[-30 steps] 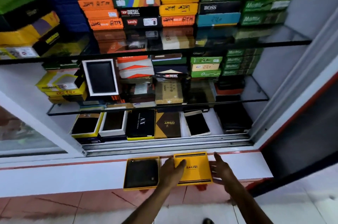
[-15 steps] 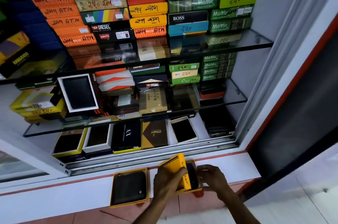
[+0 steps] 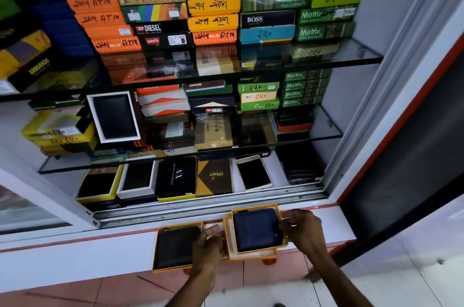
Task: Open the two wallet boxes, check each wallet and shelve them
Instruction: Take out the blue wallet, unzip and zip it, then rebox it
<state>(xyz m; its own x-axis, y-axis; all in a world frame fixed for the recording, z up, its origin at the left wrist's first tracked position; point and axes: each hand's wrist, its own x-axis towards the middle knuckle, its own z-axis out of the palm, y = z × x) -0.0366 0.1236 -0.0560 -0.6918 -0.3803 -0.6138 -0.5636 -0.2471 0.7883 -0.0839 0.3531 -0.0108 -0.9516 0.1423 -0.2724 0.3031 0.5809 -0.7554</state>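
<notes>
Two yellow wallet boxes lie open on the white ledge (image 3: 100,251) in front of the cabinet. The left box (image 3: 157,249) holds a black wallet (image 3: 175,247). The right box (image 3: 256,207) holds a dark navy wallet (image 3: 256,229) and rests on its upturned yellow lid (image 3: 251,256). My left hand (image 3: 209,244) sits between the two boxes, with its fingers on the left edge of that lid. My right hand (image 3: 302,230) pinches the right rim of the right box.
Behind the ledge runs a sliding-door track (image 3: 200,208). The cabinet's floor holds open and closed wallet boxes (image 3: 177,177). Two glass shelves (image 3: 326,131) above carry stacked boxes. The open door frame (image 3: 401,106) stands to the right.
The closed right box has been opened: my left hand lifted the yellow lid off, and the lid now lies upturned under the box. The camera moved closer and to the left.
</notes>
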